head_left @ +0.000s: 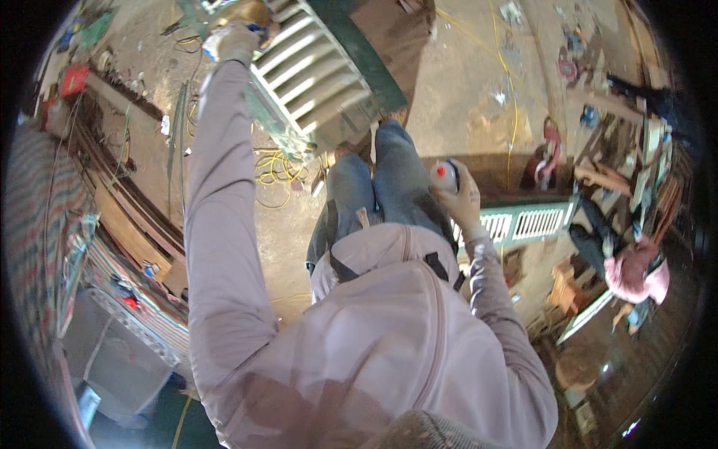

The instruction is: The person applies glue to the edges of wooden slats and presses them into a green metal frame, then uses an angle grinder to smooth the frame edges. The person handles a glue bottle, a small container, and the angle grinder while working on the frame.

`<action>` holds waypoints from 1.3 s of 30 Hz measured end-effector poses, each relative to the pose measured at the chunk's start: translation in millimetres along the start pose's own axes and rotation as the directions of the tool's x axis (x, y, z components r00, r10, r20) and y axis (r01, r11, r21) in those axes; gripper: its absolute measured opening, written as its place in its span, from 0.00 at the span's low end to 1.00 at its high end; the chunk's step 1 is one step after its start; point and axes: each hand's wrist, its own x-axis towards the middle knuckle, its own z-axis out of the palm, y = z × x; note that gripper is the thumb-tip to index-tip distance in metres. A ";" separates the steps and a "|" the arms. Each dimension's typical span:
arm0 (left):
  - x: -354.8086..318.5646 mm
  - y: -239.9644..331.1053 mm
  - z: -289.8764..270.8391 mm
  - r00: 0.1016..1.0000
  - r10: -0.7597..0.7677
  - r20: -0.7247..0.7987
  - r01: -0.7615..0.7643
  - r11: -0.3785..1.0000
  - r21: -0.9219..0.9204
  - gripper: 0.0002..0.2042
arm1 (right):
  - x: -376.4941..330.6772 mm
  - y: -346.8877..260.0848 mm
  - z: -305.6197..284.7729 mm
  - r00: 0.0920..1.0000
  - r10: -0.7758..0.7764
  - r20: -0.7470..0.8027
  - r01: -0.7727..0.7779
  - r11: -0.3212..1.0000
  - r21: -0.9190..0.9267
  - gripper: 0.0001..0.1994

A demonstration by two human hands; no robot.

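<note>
The grey-brown concrete floor [456, 82] around me is strewn with scraps, and a coiled yellow cable [280, 168] lies near the seated-looking worker's knees. From the head view, a dark green panel with white slats [318, 71] sits just beyond those knees, probably placed there for easy reach; I can't tell whether it lies flat or is propped. The gloved right hand [465, 198] has its fingers curled round a white rounded bottle with a red tip [443, 176], beside the right thigh, tip upward, perhaps to avoid spilling. The outstretched left hand [236, 43], also gloved, is at a brownish rounded object [250, 12] by the panel's far edge; its grip I can't make out. Striped cloth [45, 217] hangs at left; rightward, a pink-topped co-worker [636, 273] bends near another green-and-white slatted panel [538, 223].
</note>
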 end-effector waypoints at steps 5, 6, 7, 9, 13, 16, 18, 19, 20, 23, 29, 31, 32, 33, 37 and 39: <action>-41.2 19.1 -44.8 0.983 0.058 -0.174 -0.071 0.995 -0.071 0.22 | 6.7 2.2 -5.0 0.996 0.084 -0.032 -0.083 0.997 0.003 0.33; -48.7 15.4 -49.4 0.977 -0.016 -0.211 -0.006 0.995 -0.101 0.21 | 9.7 0.2 -5.1 0.995 0.093 -0.026 -0.093 0.996 0.015 0.33; -64.4 14.4 -48.6 0.967 0.021 -0.253 -0.087 0.963 -0.254 0.20 | 10.8 0.2 -3.8 0.994 0.106 -0.025 -0.105 0.994 0.029 0.33; -108.8 26.1 -27.8 0.924 0.149 -0.351 -0.297 0.859 -0.417 0.18 | 10.8 2.8 0.1 0.991 0.130 -0.030 -0.128 0.991 0.043 0.34; -212.6 64.0 22.8 0.801 0.425 -0.422 -0.595 0.647 -0.477 0.13 | 16.6 2.7 -0.7 0.998 0.068 0.007 -0.068 0.996 0.059 0.36; -263.7 94.2 43.4 0.762 0.470 -0.445 -0.640 0.650 -0.410 0.13 | 15.5 2.1 -2.3 0.998 0.056 0.005 -0.056 0.998 0.042 0.36; -272.2 106.3 39.9 0.789 0.540 -0.293 -0.613 0.660 -0.434 0.13 | 12.3 5.5 -2.5 0.998 0.061 -0.008 -0.061 0.998 0.030 0.36; -277.3 109.0 29.0 0.776 0.580 -0.247 -0.625 0.653 -0.428 0.15 | 10.1 9.7 -1.6 0.998 0.064 -0.018 -0.064 0.998 0.029 0.35; -280.3 113.1 27.7 0.777 0.584 -0.234 -0.622 0.658 -0.424 0.15 | 8.4 12.9 -1.7 0.997 0.067 -0.029 -0.067 0.997 0.029 0.35; -278.3 117.1 25.4 0.774 0.609 -0.172 -0.617 0.665 -0.420 0.15 | 4.0 14.5 -3.1 0.990 0.140 0.000 -0.139 0.987 0.080 0.34; -261.7 133.8 6.3 0.793 0.609 0.017 -0.592 0.776 -0.219 0.27 | -1.7 17.8 0.4 0.990 0.144 -0.006 -0.142 0.985 0.101 0.34; -255.8 148.0 -15.5 0.807 0.547 0.223 -0.523 0.837 -0.161 0.34 | -2.4 17.3 3.3 0.989 0.147 -0.032 -0.142 0.983 0.115 0.34; -252.7 150.9 -20.6 0.813 0.541 0.213 -0.521 0.841 -0.146 0.37 | -2.8 17.8 4.7 0.988 0.149 -0.045 -0.143 0.982 0.121 0.34; -249.6 152.5 -25.6 0.822 0.534 0.200 -0.518 0.846 -0.130 0.39 | -2.3 18.5 5.3 0.989 0.142 -0.043 -0.136 0.983 0.124 0.34; -243.4 142.3 -11.4 0.829 0.554 0.073 -0.546 0.831 -0.104 0.47 | 0.7 22.2 5.7 0.991 0.133 -0.034 -0.127 0.983 0.134 0.34; -228.7 125.1 23.8 0.836 0.541 0.089 -0.514 0.829 -0.220 0.49 | 2.3 22.3 5.2 0.990 0.133 -0.040 -0.127 0.982 0.138 0.34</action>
